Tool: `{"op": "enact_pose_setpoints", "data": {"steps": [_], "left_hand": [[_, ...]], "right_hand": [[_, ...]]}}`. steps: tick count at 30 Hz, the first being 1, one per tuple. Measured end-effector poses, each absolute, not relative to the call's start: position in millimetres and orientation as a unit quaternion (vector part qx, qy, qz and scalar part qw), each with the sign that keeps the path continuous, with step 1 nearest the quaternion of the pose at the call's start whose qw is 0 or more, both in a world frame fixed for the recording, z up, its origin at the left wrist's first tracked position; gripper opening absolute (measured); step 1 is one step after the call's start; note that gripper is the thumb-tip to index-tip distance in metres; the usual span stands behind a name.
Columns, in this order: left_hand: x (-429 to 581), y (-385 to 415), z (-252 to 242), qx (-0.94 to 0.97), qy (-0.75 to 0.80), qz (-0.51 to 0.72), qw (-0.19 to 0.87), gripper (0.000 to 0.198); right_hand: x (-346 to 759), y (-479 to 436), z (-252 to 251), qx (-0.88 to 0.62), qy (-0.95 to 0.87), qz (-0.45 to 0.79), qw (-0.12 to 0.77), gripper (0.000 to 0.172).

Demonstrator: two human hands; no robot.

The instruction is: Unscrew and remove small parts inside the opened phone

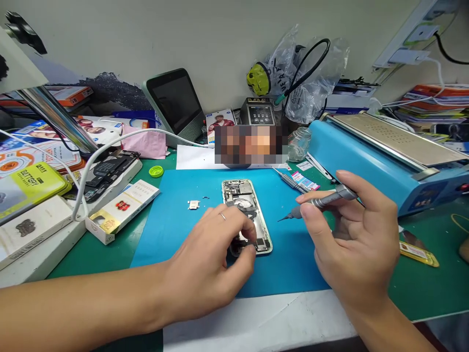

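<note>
An opened smartphone [261,222] with its inner parts bare lies on a blue mat [161,234]. My left hand [216,254] rests over the phone's lower left part, thumb and forefinger curled close together at its bottom end. Whatever is between those fingertips is hidden or too small to make out. My right hand [351,239] grips a grey precision screwdriver [322,199] to the right of the phone, its thin tip pointing left and apart from the phone. A small metal part [193,205] lies on the mat left of the phone, with tiny bits beside it.
A second precision screwdriver [289,181] and a glass jar [299,144] are behind the phone. A blue machine with a metal plate [377,161] stands at right. Cigarette boxes [124,210], another opened phone [106,173] and a white cable [110,142] are at left.
</note>
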State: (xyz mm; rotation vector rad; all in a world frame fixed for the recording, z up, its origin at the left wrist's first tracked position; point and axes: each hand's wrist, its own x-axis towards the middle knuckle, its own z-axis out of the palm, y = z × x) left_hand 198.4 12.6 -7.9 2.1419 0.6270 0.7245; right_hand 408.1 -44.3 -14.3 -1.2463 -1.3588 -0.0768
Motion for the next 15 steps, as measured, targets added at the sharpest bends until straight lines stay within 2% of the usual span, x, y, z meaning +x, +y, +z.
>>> {"op": "enact_pose_setpoints", "data": {"steps": [9, 15], "left_hand": [[202, 27, -9, 0.798, 0.301, 0.325, 0.408, 0.009], [206, 42, -7, 0.789, 0.325, 0.356, 0.381, 0.011]], "right_hand": [[405, -31, 21, -0.491, -0.618, 0.077, 0.609, 0.055], [406, 7, 25, -0.423, -0.592, 0.143, 0.671, 0.049]]}}
